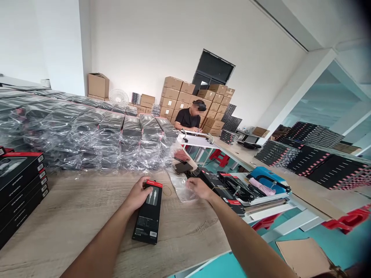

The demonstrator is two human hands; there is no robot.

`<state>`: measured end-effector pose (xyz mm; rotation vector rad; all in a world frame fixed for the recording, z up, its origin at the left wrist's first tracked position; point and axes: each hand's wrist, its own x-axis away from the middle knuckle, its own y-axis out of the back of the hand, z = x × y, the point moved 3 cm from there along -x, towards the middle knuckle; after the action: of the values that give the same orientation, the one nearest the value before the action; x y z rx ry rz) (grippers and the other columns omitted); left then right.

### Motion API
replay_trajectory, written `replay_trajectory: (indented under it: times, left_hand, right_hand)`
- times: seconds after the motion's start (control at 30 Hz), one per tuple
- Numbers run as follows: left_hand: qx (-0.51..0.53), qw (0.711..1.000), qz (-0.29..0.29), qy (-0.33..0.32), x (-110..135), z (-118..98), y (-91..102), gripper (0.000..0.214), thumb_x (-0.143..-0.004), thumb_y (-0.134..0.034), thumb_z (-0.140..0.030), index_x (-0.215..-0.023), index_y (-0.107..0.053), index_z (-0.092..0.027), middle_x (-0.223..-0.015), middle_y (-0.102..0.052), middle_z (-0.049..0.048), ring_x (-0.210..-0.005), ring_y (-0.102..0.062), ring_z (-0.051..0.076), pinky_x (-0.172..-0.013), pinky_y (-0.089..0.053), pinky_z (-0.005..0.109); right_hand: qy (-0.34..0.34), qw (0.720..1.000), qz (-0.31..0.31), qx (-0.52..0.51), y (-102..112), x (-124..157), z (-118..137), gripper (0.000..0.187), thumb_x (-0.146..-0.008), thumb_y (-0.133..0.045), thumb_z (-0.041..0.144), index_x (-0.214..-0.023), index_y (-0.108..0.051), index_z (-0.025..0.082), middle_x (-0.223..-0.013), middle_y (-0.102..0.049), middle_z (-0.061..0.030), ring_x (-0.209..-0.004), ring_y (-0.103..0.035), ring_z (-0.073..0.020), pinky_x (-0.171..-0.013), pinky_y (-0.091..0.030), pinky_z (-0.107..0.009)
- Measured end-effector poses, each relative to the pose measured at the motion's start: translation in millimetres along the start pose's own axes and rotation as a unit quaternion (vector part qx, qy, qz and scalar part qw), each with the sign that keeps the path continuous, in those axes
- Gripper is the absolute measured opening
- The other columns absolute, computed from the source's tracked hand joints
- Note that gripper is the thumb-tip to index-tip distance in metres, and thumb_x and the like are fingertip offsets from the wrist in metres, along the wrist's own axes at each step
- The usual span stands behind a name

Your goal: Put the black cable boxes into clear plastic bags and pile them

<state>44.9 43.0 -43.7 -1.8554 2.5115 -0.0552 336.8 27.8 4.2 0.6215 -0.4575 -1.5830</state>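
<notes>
My left hand [136, 194] grips the top end of a black retail box [147, 220] with a red top and a picture of a white cable on its front. The box lies tilted on the wooden table [72, 216], its lower end resting on the surface. My right hand [198, 188] hovers, fingers loosely apart, at the edge of a clear plastic bag [180, 187]. A thin rubber band [167, 190] lies on the table between my hands. A dark flat pouch [182, 167] sits just beyond the bag.
Shrink-wrapped stacks of black boxes [87, 135] fill the far side of the table. More black boxes [20, 189] are piled at the left. Loose packaging and blue items [261, 185] crowd the right. A seated co-worker [188, 119] works at a desk before stacked cartons [185, 98].
</notes>
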Motion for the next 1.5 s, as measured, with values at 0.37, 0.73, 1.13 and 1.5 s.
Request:
replay_trajectory:
  times: [0.37, 0.73, 1.13, 1.5]
  left_hand:
    - [-0.018, 0.998, 0.047, -0.027, 6.9, -18.2, -14.4, 0.04, -0.079, -0.054, -0.052, -0.07, -0.071, -0.017, -0.085, -0.068, 0.0068, -0.076, -0.062, 0.019, -0.069, -0.045, 0.028]
    - [0.065, 0.984, 0.154, 0.054, 17.6, -24.5, -25.7, 0.026, -0.066, -0.07, -0.04, -0.068, -0.069, -0.014, -0.068, -0.064, 0.0019, -0.062, -0.056, 0.014, -0.061, -0.041, 0.025]
    - [0.05, 0.975, 0.187, 0.105, 20.5, -17.8, -23.9, 0.033, -0.066, -0.074, -0.043, -0.081, -0.071, -0.013, -0.068, -0.066, 0.0029, -0.057, -0.055, 0.013, -0.057, -0.041, 0.024]
    - [0.028, 0.988, 0.124, 0.09, 14.9, -17.0, -22.8, 0.04, -0.063, -0.074, -0.047, -0.083, -0.071, -0.013, -0.066, -0.065, 0.0025, -0.055, -0.054, 0.012, -0.054, -0.04, 0.023]
  right_hand:
    - [0.154, 0.964, -0.205, 0.073, 15.7, 7.6, 95.9, 0.032, -0.089, -0.046, 0.049, -0.078, -0.056, 0.02, -0.064, -0.056, 0.0002, -0.056, -0.049, -0.0135, -0.057, -0.038, -0.025]
    - [0.185, 0.94, -0.083, 0.275, -81.7, 58.5, 98.1, 0.034, -0.095, -0.038, 0.035, -0.081, -0.065, 0.02, -0.079, -0.065, -0.0068, -0.071, -0.059, -0.0178, -0.064, -0.04, -0.027]
    - [-0.085, 0.912, -0.148, -0.374, -78.4, 34.3, 40.0, 0.066, -0.063, -0.076, 0.039, -0.12, -0.049, 0.022, -0.075, -0.062, 0.0015, -0.061, -0.059, -0.0144, -0.053, -0.043, -0.025]
    - [0.025, 0.948, -0.214, -0.233, -56.3, -4.5, 40.6, 0.064, -0.07, -0.065, 0.04, -0.126, -0.045, 0.016, -0.075, -0.06, -0.0005, -0.064, -0.058, -0.0166, -0.056, -0.044, -0.028]
